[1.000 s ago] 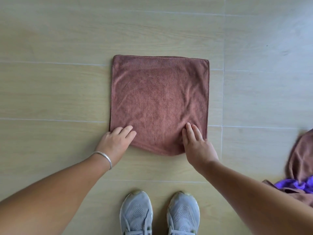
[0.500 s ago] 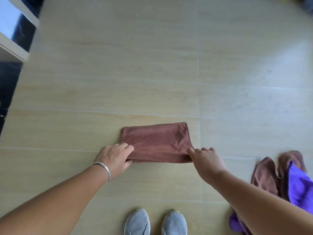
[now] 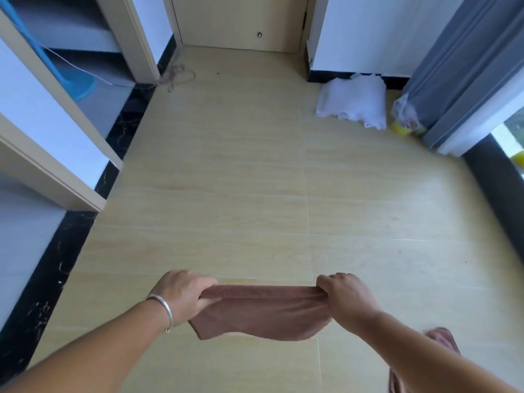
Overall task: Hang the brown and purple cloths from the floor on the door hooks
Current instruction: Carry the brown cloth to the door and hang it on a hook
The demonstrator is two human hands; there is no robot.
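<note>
Brown terry cloth, folded, sagging between left hand and right hand; fingers pinching top corners.

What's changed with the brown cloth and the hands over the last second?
The square brown microfibre cloth, flat on the floor a second ago, was folded and lifted. The left hand and right hand went from pressing its near edge to gripping its ends. As before, another brown cloth lies at the right.

A home hallway: wood-look floor, closed door, grey curtain.
</note>
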